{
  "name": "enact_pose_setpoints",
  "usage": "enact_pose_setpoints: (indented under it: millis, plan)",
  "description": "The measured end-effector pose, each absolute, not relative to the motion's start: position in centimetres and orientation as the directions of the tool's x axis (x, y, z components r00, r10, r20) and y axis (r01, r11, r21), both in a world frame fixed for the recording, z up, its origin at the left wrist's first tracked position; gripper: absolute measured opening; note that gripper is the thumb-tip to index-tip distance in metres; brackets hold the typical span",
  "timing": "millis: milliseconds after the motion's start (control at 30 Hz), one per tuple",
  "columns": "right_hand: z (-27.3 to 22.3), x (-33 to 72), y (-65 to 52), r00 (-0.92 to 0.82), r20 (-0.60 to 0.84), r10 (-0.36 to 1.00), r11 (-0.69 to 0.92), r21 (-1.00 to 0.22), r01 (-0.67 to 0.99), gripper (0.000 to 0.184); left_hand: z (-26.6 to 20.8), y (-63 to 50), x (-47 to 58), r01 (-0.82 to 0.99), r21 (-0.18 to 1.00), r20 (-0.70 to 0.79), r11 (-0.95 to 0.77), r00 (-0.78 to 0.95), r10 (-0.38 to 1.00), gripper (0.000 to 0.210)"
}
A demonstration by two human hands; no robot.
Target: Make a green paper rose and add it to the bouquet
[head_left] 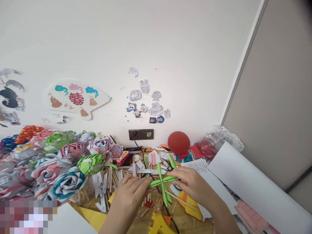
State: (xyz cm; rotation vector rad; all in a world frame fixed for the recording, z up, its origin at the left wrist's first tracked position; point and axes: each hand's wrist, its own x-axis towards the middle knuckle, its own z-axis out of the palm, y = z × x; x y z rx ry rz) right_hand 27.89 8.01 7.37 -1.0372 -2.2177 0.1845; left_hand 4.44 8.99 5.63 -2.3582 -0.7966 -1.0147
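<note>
A light green folded-paper piece (162, 180) with narrow arms in a cross shape is held up between my two hands over the desk. My left hand (133, 195) pinches its left arm near the tip, fingers pressed together. My right hand (191, 183) grips the right arm between thumb and fingers. The upper and lower arms stick out free from the joined middle. Below the paper piece lies a yellow plastic tool (159, 221), partly cut off by the lower edge. A thin wooden stick (181, 199) lies near my right hand.
Folded paper flowers (60, 162) pile up on the left. A red balloon (178, 143) stands by the wall. Paper strips and wooden sticks (112, 178) litter the desk. White sheets (255, 185) lie at right. A black cable (142, 151) runs from the wall socket (148, 134).
</note>
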Motion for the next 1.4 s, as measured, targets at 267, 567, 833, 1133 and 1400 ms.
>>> enact_pose_setpoints:
  millis: [267, 567, 833, 1133, 1400]
  plan:
    - [6.7, 27.7, 8.1, -0.472, 0.579, 0.665, 0.725, -0.349, 0.593, 0.02, 5.8, 8.7, 4.5, 0.623, -0.102, 0.787, -0.775, 0.527, 0.32, 0.021]
    - [6.6, 25.3, 8.2, -0.357, 0.701, 0.617, 0.716, -0.312, 0.624, 0.017, 3.2, 9.5, 5.6, 0.27, 0.809, 0.531, -0.523, 0.05, 0.846, 0.046]
    - [5.5, 23.3, 8.3, -0.279, 0.684, 0.674, 0.664, -0.396, 0.634, 0.033, 4.3, 8.5, 6.9, -0.051, 0.977, 0.21, -0.209, 0.023, 0.977, 0.043]
    - [6.2, 23.9, 7.9, -0.317, 0.601, 0.734, 0.603, -0.362, 0.711, 0.038, 3.5, 8.9, 7.1, 0.108, 0.943, 0.293, -0.315, 0.18, 0.939, 0.029]
    - [5.9, 23.8, 8.3, -0.383, 0.656, 0.65, 0.673, -0.264, 0.691, 0.019, 3.0, 9.2, 6.2, 0.697, 0.387, 0.71, -0.603, 0.192, 0.678, 0.063]
